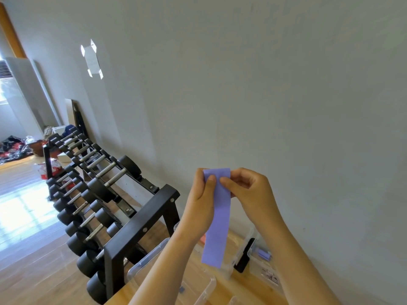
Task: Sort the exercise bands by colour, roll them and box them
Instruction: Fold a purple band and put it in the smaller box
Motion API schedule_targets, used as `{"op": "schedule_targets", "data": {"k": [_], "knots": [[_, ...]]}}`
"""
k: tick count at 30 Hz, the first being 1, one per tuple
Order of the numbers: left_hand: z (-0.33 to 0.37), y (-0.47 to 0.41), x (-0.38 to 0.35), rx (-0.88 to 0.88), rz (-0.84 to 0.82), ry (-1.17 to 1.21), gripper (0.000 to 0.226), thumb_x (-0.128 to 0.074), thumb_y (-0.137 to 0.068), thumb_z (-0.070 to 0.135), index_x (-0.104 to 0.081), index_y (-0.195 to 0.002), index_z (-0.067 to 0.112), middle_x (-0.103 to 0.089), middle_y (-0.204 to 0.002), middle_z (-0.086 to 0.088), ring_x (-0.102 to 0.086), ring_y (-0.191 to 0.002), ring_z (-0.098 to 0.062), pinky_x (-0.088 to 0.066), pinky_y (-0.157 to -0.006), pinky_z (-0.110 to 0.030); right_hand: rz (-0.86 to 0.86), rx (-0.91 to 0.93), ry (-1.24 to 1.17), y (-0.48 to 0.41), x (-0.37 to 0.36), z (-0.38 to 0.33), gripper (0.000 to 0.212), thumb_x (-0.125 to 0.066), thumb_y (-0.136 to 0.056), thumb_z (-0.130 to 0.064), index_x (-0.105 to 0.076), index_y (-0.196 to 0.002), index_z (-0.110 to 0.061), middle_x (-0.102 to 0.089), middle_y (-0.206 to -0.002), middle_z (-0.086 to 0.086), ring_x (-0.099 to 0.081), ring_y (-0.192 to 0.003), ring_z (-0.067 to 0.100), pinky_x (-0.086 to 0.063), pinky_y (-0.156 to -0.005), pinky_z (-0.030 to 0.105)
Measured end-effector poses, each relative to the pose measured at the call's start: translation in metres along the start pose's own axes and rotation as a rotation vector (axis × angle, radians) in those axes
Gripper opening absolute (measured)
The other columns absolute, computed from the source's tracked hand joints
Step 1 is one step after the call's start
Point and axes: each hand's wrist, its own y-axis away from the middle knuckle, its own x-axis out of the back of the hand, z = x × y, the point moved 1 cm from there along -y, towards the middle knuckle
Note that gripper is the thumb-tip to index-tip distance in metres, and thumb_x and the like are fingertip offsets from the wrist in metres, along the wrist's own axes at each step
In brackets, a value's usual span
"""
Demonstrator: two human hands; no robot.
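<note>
Above table, L hand (201, 195) & R hand (246, 188) pinch top of flat lilac band (218, 227), hanging smooth, unrolled.

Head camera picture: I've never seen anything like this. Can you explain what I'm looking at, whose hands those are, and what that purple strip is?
This is a single picture from a camera worn on a person's head, looking down at their own bare hands. There is no machine. The left hand and right hand both pinch the top end of a purple exercise band, and the rest of it hangs down loose. Below it, clear plastic boxes sit on a wooden surface. A black dumbbell rack stands to the left.
</note>
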Motion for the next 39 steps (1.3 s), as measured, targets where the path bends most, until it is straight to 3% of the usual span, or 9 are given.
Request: {"op": "schedule_targets", "data": {"k": [7, 11, 14, 19, 23, 27, 31, 34, 39], "knots": [[-0.002, 0.005, 0.003, 0.061, -0.030, 0.000, 0.028, -0.034, -0.105, 0.013, -0.045, -0.118, -0.010, -0.055, -0.105, -0.008, -0.051, -0.091, -0.008, -0.046, -0.077, -0.014, 0.044, 0.028, -0.033, 0.002, 0.001, -0.005, 0.018, -0.073, -0.084, -0.010, -0.068, -0.073, -0.024, -0.070, -0.071, -0.007, -0.066, -0.072, 0.014, -0.055, -0.070, 0.028], [-0.007, 0.004, 0.002, 0.082, 0.021, 0.000, 0.027, -0.036, -0.105, 0.011, -0.048, -0.116, -0.010, -0.056, -0.104, -0.013, -0.053, -0.098, -0.015, -0.047, -0.085, -0.028, 0.031, 0.011, -0.037, 0.001, -0.001, -0.005, 0.017, -0.071, -0.085, -0.008, -0.069, -0.075, -0.022, -0.071, -0.071, -0.006, -0.068, -0.071, 0.013, -0.055, -0.068, 0.025], [-0.005, 0.002, 0.003, 0.087, 0.068, 0.032, 0.035, -0.042, -0.096, 0.024, -0.048, -0.102, -0.010, -0.052, -0.090, -0.014, -0.050, -0.085, -0.023, -0.045, -0.079, -0.038, -0.021, -0.034, -0.094, 0.002, -0.001, -0.006, 0.011, -0.070, -0.086, -0.006, -0.069, -0.079, -0.015, -0.073, -0.073, -0.002, -0.070, -0.070, 0.013, -0.056, -0.065, 0.025], [-0.006, 0.001, 0.004, 0.090, 0.125, 0.047, 0.024, -0.037, -0.104, 0.008, -0.039, -0.088, -0.010, -0.042, -0.081, -0.009, -0.039, -0.074, -0.019, -0.041, -0.063, -0.023, -0.057, -0.057, -0.082, 0.004, -0.001, -0.004, 0.004, -0.069, -0.086, -0.006, -0.070, -0.083, -0.008, -0.074, -0.078, 0.005, -0.071, -0.071, 0.019, -0.057, -0.064, 0.025], [-0.008, 0.000, 0.004, 0.115, 0.104, 0.088, 0.023, -0.036, -0.104, 0.010, -0.037, -0.090, -0.009, -0.043, -0.086, -0.009, -0.040, -0.079, -0.021, -0.041, -0.069, -0.033, -0.044, -0.053, -0.071, 0.003, -0.003, -0.004, 0.007, -0.069, -0.086, -0.004, -0.069, -0.081, -0.009, -0.073, -0.076, 0.004, -0.071, -0.071, 0.019, -0.056, -0.063, 0.025], [-0.004, 0.003, 0.003, 0.066, 0.104, 0.066, 0.024, -0.035, -0.104, 0.010, -0.039, -0.092, -0.010, -0.039, -0.086, -0.007, -0.034, -0.076, -0.018, -0.037, -0.063, -0.020, -0.032, -0.039, -0.062, 0.003, -0.003, -0.003, 0.009, -0.070, -0.086, -0.005, -0.069, -0.080, -0.011, -0.073, -0.076, 0.003, -0.071, -0.073, 0.020, -0.058, -0.066, 0.029], [-0.006, 0.002, 0.005, 0.049, 0.130, 0.024, 0.022, -0.036, -0.104, 0.007, -0.036, -0.083, -0.002, -0.032, -0.079, -0.007, -0.032, -0.070, -0.016, -0.034, -0.060, -0.022, -0.021, -0.041, -0.050, 0.004, -0.002, -0.003, 0.005, -0.071, -0.085, -0.005, -0.069, -0.081, -0.008, -0.073, -0.075, 0.005, -0.070, -0.070, 0.018, -0.056, -0.063, 0.024], [-0.009, 0.002, 0.006, 0.042, 0.117, 0.004, 0.020, -0.035, -0.104, 0.007, -0.042, -0.096, -0.010, -0.043, -0.085, -0.006, -0.038, -0.076, -0.017, -0.039, -0.065, -0.025, -0.016, -0.035, -0.044, 0.003, -0.002, -0.002, 0.005, -0.071, -0.084, -0.004, -0.068, -0.081, -0.007, -0.072, -0.075, 0.005, -0.070, -0.070, 0.018, -0.055, -0.063, 0.023], [-0.009, 0.001, 0.006, 0.049, 0.104, 0.015, 0.020, -0.034, -0.104, 0.007, -0.044, -0.099, -0.009, -0.043, -0.089, -0.006, -0.039, -0.080, -0.018, -0.039, -0.070, -0.028, -0.030, -0.026, -0.068, 0.003, -0.001, -0.003, 0.005, -0.069, -0.085, -0.001, -0.067, -0.082, -0.005, -0.071, -0.077, 0.009, -0.069, -0.070, 0.018, -0.055, -0.063, 0.025]]}}
